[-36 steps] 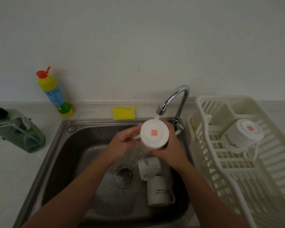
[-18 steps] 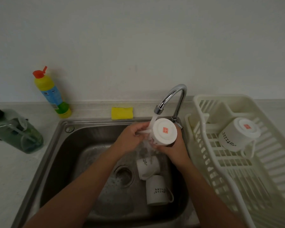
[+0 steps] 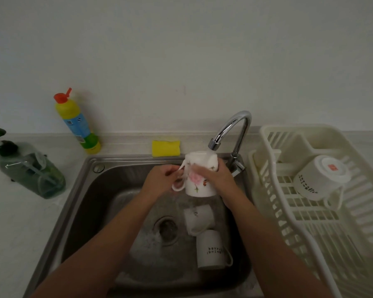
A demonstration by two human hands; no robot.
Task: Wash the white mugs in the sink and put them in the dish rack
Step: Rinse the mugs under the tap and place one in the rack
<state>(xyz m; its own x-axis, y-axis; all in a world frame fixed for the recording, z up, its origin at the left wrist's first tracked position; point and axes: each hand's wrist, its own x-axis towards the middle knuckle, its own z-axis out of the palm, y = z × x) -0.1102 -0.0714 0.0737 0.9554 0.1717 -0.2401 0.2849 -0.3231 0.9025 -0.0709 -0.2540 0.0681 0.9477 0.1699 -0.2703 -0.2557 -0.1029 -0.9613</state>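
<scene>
A white, flower-printed mug (image 3: 200,176) is held base-up under the tap (image 3: 232,127), handle pinched by the left hand (image 3: 157,182), body clasped by the right hand (image 3: 216,178). Two mugs (image 3: 199,219) are seen lying below, near the right wall of the sink (image 3: 138,161).

Nothing legible: dark lettering on sink mug (image 3: 211,250), 6 o'clock; rack mug (image 3: 306,187), 3 o'clock; bottle label (image 3: 78,125), 10 o'clock.

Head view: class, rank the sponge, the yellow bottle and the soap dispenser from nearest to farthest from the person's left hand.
Measured from the left hand, which holds the mug by its handle:
1. The sponge, just behind the hand.
2. The yellow bottle, back left by the wall.
3. The soap dispenser, far left on the counter.
</scene>
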